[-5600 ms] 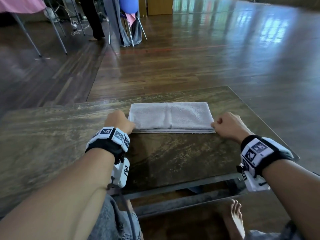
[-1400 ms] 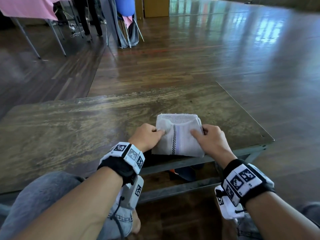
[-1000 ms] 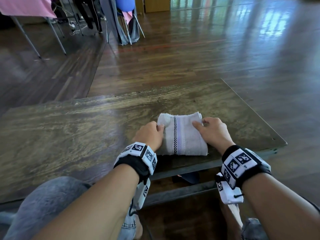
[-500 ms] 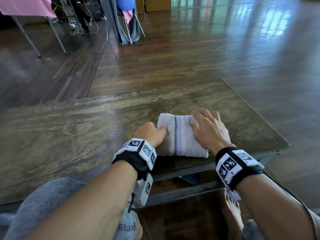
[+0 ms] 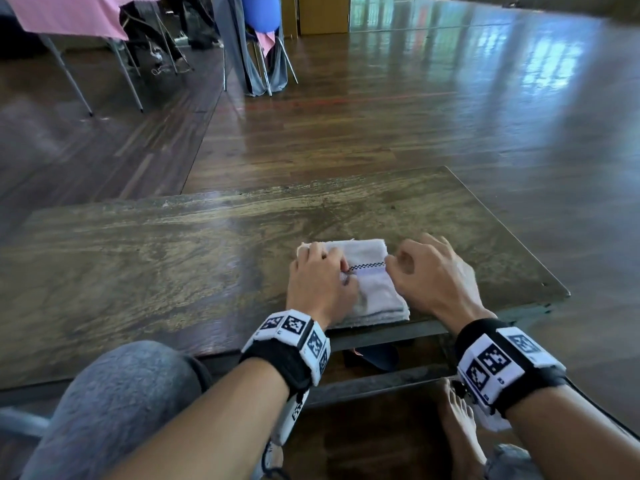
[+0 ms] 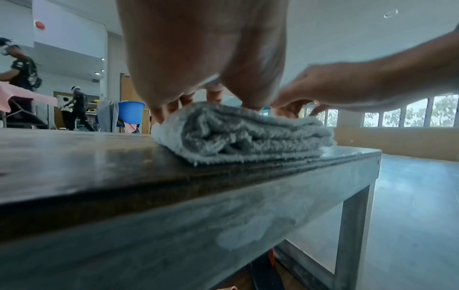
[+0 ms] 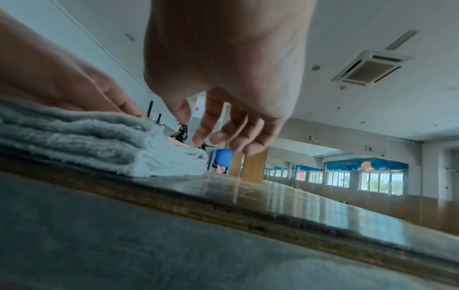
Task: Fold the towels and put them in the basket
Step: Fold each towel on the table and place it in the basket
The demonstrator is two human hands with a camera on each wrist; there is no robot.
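A small folded grey-white towel (image 5: 377, 299) with a checked band lies near the front edge of the wooden table (image 5: 173, 271). My left hand (image 5: 322, 275) rests on the towel's left half, with fingers and thumb pressing down on top. The left wrist view shows the layered stack (image 6: 248, 141) under my fingertips (image 6: 188, 98). My right hand (image 5: 429, 275) hovers just right of the towel with loosely bent fingers that hold nothing. In the right wrist view its fingertips (image 7: 223, 137) hang above the table beside the towel (image 7: 87, 141). No basket is in view.
The table's right corner (image 5: 564, 292) is close to my right hand. My grey-clad knee (image 5: 114, 393) and bare foot (image 5: 460, 427) are below the front edge. A pink-covered table (image 5: 69, 15) and a blue chair (image 5: 259, 15) stand far back on the wooden floor.
The long folded strip became a small square. In the last second my right hand came off the towel's top to its right side, my left hand moved onto it, and the checked band now runs crosswise.
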